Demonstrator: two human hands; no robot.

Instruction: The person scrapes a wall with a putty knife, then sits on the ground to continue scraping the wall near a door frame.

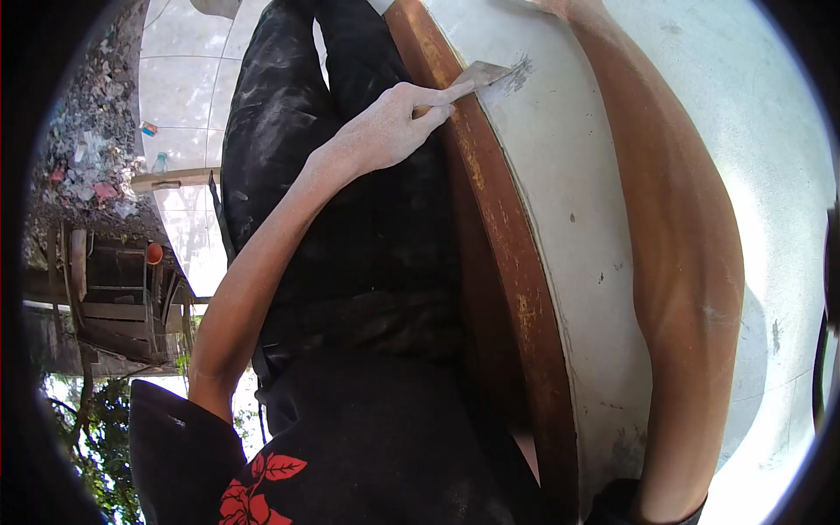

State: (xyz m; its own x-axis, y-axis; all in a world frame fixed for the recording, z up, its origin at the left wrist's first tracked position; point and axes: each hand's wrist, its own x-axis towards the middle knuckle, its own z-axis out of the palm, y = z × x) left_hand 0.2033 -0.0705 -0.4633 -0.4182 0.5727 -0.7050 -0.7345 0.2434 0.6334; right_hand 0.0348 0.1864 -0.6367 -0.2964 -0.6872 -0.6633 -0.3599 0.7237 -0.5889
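My left hand (pixel 394 125), coated in pale dust, is closed around the handle of a putty knife (pixel 481 75). The knife's metal blade reaches over the brown wooden frame (pixel 499 206) and its tip touches the white wall (pixel 577 184) at a grey rough patch (pixel 521 74). My right arm stretches up along the wall. At the top edge, my right hand (pixel 567 7) is mostly cut off, and a thin greyish object shows beside it. Its fingers cannot be made out.
Black dusty trousers fill the middle. At the left are a tiled floor (pixel 179 96), a wooden piece (pixel 179 178), a clear bottle (pixel 159 164) and a heap of rubble and litter (pixel 92 166). A wooden structure (pixel 118 306) and leaves lie lower left.
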